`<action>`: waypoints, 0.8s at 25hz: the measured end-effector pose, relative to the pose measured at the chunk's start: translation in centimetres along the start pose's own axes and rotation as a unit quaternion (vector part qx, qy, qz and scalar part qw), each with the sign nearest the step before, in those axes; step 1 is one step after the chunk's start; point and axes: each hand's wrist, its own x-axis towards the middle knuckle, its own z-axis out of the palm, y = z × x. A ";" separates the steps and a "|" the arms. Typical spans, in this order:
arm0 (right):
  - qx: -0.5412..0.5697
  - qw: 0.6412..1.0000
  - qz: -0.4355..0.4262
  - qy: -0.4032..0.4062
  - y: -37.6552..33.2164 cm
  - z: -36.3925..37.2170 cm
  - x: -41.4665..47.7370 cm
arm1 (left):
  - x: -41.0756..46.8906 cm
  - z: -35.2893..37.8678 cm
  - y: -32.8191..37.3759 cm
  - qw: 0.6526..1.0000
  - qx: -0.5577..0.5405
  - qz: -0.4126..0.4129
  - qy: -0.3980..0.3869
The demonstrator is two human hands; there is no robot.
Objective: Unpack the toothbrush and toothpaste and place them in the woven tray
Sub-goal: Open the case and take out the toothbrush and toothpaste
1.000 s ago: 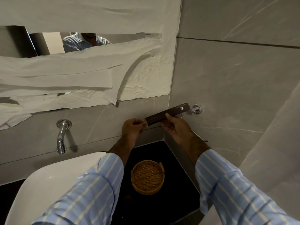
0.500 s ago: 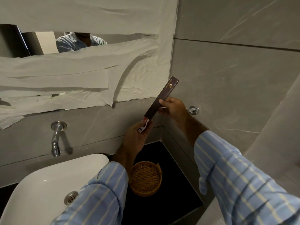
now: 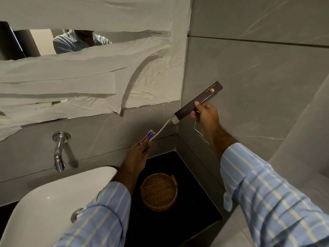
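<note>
White toothbrush spans from left hand's grip into right hand's clutched box.

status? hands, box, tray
Left hand pinching toothpaste and toothbrush handle; right hand gripping box. Brush head at the box mouth. Tray empty on the counter, nothing in the way.

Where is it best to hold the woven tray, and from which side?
Probably grip the woven tray by its raised rim, coming from above. It sits flat and open side up on the dark counter, with walls close behind and on the right, so the top is the freest approach.
</note>
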 end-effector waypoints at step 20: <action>-0.106 0.888 0.444 -0.056 20.5 -14.8 -16.5 | -7.0 -7.7 -16.5 0.956 0.239 -0.161 0.055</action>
